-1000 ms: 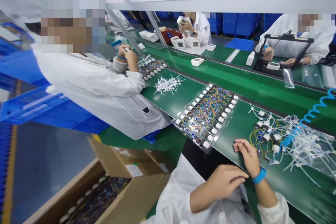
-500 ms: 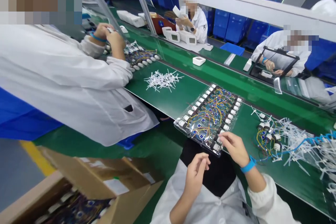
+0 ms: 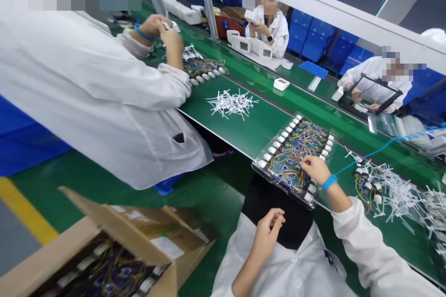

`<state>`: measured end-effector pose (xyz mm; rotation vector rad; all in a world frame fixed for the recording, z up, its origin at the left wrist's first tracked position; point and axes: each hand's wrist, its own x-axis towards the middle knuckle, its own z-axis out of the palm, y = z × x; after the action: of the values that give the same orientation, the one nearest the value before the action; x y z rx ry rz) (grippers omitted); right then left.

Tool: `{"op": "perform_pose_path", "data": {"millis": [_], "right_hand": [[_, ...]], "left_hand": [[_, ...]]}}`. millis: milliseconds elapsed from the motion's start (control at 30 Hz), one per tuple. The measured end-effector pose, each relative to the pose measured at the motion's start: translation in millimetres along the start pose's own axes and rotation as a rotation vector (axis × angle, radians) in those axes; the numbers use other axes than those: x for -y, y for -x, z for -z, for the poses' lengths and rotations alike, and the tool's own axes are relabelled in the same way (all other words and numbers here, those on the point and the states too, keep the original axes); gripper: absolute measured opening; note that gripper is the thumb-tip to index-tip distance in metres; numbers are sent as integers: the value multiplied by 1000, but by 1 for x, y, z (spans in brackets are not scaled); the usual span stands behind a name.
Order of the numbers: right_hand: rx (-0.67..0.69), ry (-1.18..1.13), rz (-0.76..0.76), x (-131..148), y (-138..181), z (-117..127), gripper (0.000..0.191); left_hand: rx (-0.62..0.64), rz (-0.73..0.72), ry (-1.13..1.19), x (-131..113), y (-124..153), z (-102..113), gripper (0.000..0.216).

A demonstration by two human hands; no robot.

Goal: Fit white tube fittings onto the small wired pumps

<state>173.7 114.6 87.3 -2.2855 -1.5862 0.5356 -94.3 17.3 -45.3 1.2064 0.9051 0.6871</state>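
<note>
- So the right hand (image 3: pixel 316 170) was over the clear tray (image 3: pixel 266 173), fingertips bunched close together down by the yellow wires (image 3: pixel 290 153); couldn't tell if they were pinching anything.
- That tray sat right under those fingers, with one row of white-capped parts (image 3: pixel 278 143) off to their left and another near them on the right.
- The left hand (image 3: pixel 269 228) hung over the lap, nearer the body than the right fingers, loosely curled and not holding anything.
- Right of the right fingers: some loose parts (image 3: pixel 367 187) with wires, then a messy heap of white strips (image 3: pixel 400 190).
- Left of the fingers and farther off: a smaller pile of strips (image 3: pixel 232 103) on the green table (image 3: pixel 240 135).
- Well left of the left fingers, lower down: an open cardboard box (image 3: pixel 188 262) with more wired parts inside.
</note>
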Motion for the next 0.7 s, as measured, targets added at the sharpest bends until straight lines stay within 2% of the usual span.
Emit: {"op": "perform_pose_path", "data": {"millis": [100, 233, 333, 433, 500, 700], "right_hand": [[0, -191, 48, -9, 21, 22, 27], [-40, -576, 151, -12, 57, 53, 36], [-86, -636, 252, -6, 75, 75, 32], [-161, -667, 369, -1, 85, 97, 29], [-233, -669, 438, -3, 88, 112, 26], [-406, -652, 562, -30, 91, 143, 15]], "left_hand": [[0, 19, 28, 0, -7, 3, 35], [56, 109, 164, -6, -24, -9, 47], [156, 119, 166, -20, -33, -22, 42], [235, 34, 82, -40, -34, -28, 32], [209, -44, 3, -55, -33, -28, 27], [-27, -315, -289, -82, -39, -20, 19]]}}
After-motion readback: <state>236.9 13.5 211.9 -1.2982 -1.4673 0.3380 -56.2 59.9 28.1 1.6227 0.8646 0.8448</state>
